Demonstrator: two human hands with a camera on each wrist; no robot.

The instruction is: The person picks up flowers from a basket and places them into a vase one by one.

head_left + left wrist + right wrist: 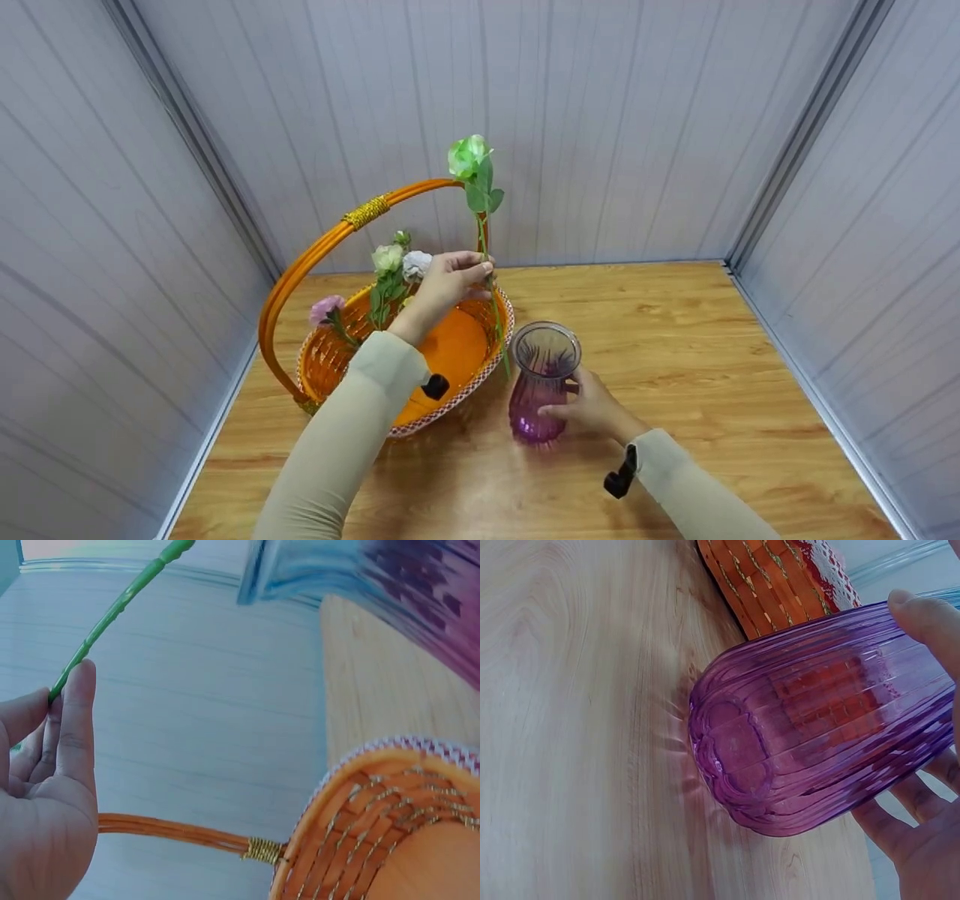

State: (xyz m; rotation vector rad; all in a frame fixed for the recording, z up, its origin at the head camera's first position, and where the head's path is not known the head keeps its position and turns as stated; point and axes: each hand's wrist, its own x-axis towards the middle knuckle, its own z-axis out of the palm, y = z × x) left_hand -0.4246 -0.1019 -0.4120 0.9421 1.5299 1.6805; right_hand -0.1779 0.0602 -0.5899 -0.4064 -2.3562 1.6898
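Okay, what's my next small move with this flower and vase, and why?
Perhaps move your left hand rightward until the stem of the green flower hangs over the vase: in the head view, the stem's lower end sits left of the vase, while your right hand holds it.

Left hand (450, 279) raised, pinching; right hand (591, 409) lower, curved in wide grip; both forearms (341, 435) angled inward.

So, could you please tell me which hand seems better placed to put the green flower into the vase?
The left hand, probably: it pinches the green flower by its stem, whose lower end hangs near the vase. The right hand grips the vase, so seems better suited to steadying it.
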